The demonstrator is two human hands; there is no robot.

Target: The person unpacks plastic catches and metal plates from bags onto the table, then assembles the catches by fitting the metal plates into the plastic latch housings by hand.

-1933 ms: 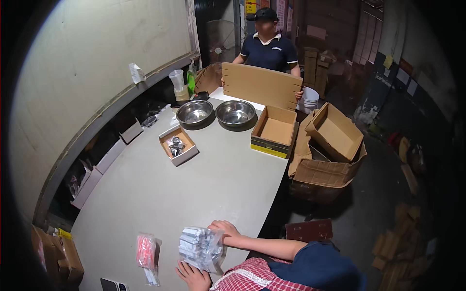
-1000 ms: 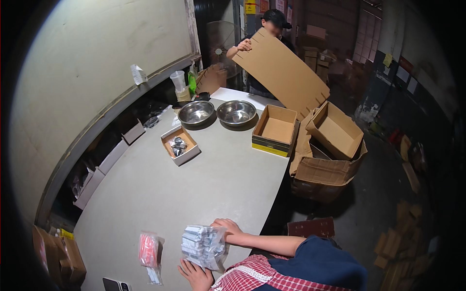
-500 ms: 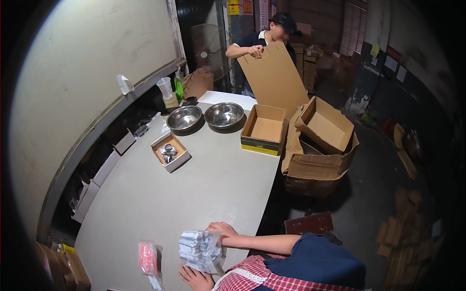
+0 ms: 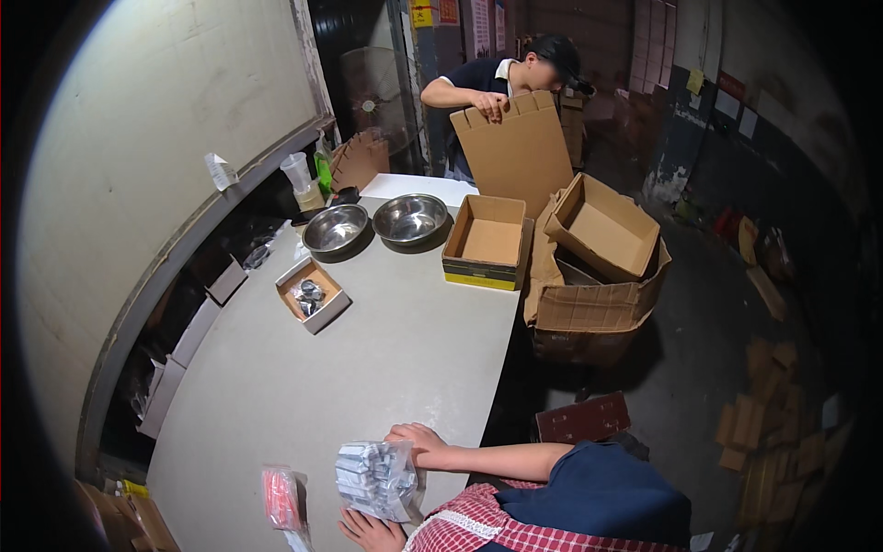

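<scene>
A clear plastic bag packed with small white and grey strip-like pieces sits between my two hands on the near part of the table. My right hand grips its far side, with fingers bent along the plastic. At its near side, my left hand holds the lower edge, fingers slightly apart; its thumb is hidden. Beside the bag, to the left, lies a clear packet of pinkish-red pieces, with a pale strip at its lower end.
A small white box holds dark wrapped parts. Farther back are two steel bowls and an open cardboard box. Cartons stand off the table's right edge. A co-worker holds a cardboard sheet.
My view has shifted slightly, while my hands and the bag stay nearly in place. The co-worker has leaned forward, and the cardboard sheet has become more upright.
</scene>
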